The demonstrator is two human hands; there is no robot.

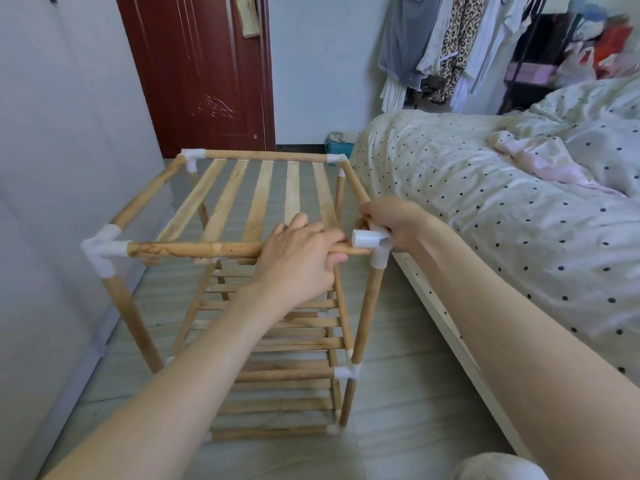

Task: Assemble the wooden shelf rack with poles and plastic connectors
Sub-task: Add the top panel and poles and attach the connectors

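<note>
Bedroom floor beside bed [450, 174]; rack [242, 202] upright; left hand [298, 258] gripping front pole [194, 249], long axis pointing rightward at loose corner connector [372, 242]; right hand [391, 220] clasping connector, socket unseated.

A red-brown door [197, 71] stands at the back, clothes [450, 46] hang beside it, and a dotted bed [485, 188] fills the right.
</note>
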